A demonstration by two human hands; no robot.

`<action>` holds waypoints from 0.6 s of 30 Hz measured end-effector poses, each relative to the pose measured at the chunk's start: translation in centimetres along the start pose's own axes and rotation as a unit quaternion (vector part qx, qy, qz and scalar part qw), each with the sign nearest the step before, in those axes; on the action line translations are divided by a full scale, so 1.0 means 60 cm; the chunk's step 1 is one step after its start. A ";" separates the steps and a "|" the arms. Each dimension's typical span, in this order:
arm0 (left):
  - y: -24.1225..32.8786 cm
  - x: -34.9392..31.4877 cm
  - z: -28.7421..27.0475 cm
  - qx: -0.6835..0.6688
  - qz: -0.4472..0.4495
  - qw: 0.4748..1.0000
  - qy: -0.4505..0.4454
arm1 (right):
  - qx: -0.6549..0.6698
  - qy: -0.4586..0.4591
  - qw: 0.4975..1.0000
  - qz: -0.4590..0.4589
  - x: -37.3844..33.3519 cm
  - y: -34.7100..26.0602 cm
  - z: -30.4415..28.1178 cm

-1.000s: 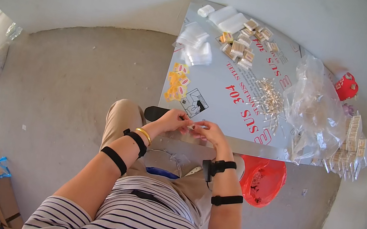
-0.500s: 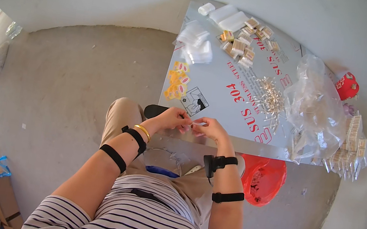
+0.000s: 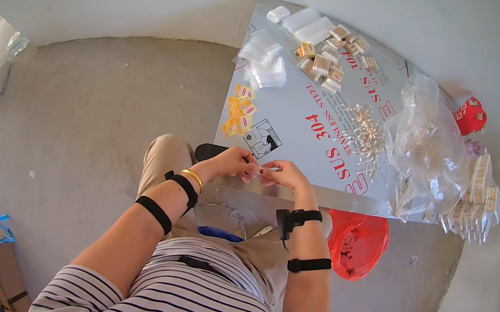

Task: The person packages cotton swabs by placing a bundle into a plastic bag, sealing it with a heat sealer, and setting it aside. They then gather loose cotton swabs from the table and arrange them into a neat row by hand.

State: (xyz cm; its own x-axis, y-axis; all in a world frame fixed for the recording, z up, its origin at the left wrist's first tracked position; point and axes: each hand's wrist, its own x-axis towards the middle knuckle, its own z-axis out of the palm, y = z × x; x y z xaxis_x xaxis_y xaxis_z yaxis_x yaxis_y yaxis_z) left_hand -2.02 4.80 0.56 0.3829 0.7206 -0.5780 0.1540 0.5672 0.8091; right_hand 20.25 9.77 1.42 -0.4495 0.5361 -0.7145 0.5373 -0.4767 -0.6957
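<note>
- Pinching small clear packet (image 3: 261,170): left hand (image 3: 232,161) & right hand (image 3: 286,175), fingers narrow, meeting over surface (image 3: 307,132) edge for close work.
- Swab pile (image 3: 362,135), bag (image 3: 427,146) nearby.

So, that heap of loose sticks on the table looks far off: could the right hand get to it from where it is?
Probably yes. The right hand is at the table's near edge, and bare sheet lies between it and the pile of loose sticks; it would take a forward stretch.

Both hands, left (image 3: 232,161) & right (image 3: 284,174), pinch small clear item (image 3: 259,169) at metal sheet (image 3: 309,119) edge.
</note>
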 end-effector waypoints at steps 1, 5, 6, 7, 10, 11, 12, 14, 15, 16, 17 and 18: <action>0.003 -0.001 0.004 0.001 0.001 1.000 -0.003 | -0.003 0.001 1.000 0.003 0.001 0.008 -0.003; 0.001 0.005 -0.002 0.007 -0.012 1.000 -0.005 | -0.009 -0.002 1.000 0.020 0.003 0.005 -0.003; 0.001 0.008 -0.001 0.008 -0.017 1.000 -0.008 | 0.013 -0.007 1.000 0.026 0.002 0.010 -0.007; 0.002 0.010 0.000 0.008 -0.016 1.000 -0.009 | 0.034 -0.011 0.999 0.031 0.002 0.015 -0.010; 0.001 0.009 -0.010 0.001 -0.029 1.000 -0.004 | 0.010 -0.007 0.999 0.034 -0.007 -0.009 0.001; 0.000 0.008 -0.011 -0.003 -0.032 0.999 -0.005 | 0.008 -0.006 0.999 0.032 -0.009 -0.009 0.002; -0.001 0.007 -0.012 -0.008 -0.035 0.999 -0.006 | 0.014 0.019 1.000 -0.017 -0.014 -0.005 0.005; -0.004 0.000 -0.011 -0.009 -0.021 1.000 -0.008 | 0.019 0.048 0.996 -0.067 -0.025 0.005 0.012; -0.006 -0.005 -0.008 -0.010 -0.011 1.000 -0.009 | -0.031 0.098 0.985 -0.137 -0.027 0.014 0.019; -0.007 -0.009 -0.003 -0.009 -0.008 1.000 -0.010 | -0.081 0.148 0.964 -0.205 -0.031 0.023 0.026; -0.006 -0.017 0.001 -0.021 0.004 1.000 0.005 | -0.082 0.149 0.963 -0.207 -0.038 0.027 0.035; -0.003 -0.028 0.004 -0.034 0.017 0.999 0.022 | -0.062 0.173 0.954 -0.239 -0.045 0.029 0.047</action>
State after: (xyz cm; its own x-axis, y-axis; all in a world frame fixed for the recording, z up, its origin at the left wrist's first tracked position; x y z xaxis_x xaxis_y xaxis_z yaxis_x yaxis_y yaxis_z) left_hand -2.46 3.41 1.43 0.3471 0.7554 -0.5558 0.0792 0.5670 0.8199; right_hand 20.41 5.52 1.94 -0.4131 0.8794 -0.2367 0.4197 -0.0468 -0.9065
